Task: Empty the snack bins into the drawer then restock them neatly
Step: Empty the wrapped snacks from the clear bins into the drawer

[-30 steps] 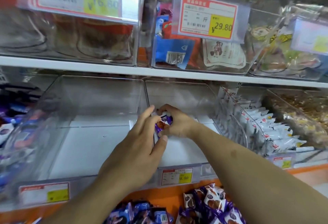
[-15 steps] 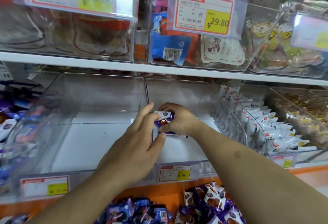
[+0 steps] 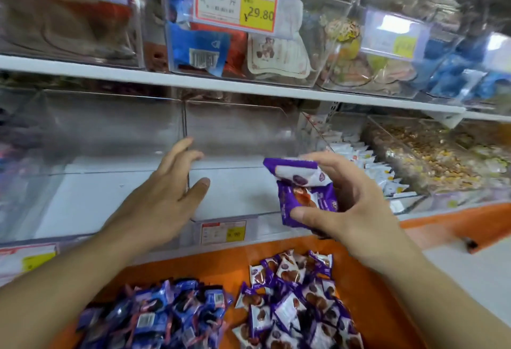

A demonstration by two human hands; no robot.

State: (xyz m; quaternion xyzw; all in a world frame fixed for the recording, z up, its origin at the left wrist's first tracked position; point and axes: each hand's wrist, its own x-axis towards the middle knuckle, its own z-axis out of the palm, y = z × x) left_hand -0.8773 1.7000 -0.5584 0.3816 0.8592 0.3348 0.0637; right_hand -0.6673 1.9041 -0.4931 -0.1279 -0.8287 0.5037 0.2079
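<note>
Two clear snack bins stand side by side on the middle shelf, the left bin (image 3: 83,133) and the middle bin (image 3: 243,127), both with nothing inside. My left hand (image 3: 166,196) rests with straight fingers on the clear wall between them. My right hand (image 3: 348,202) grips a few purple snack packets (image 3: 301,191) in front of the middle bin's right side. Below, the orange drawer (image 3: 373,293) holds a heap of purple packets (image 3: 296,301) on the right and a heap of blue packets (image 3: 154,315) on the left.
To the right, a bin of white packets (image 3: 367,166) and a bin of mixed nuts (image 3: 431,160) are full. The upper shelf (image 3: 221,86) carries full bins with price tags (image 3: 237,6). A small price label (image 3: 224,232) sits on the middle bin's front.
My right hand has pulled back out of the middle bin to the right, carrying purple packets. My left hand stayed at the wall between the bins. The view tilted down, showing more of the drawer.
</note>
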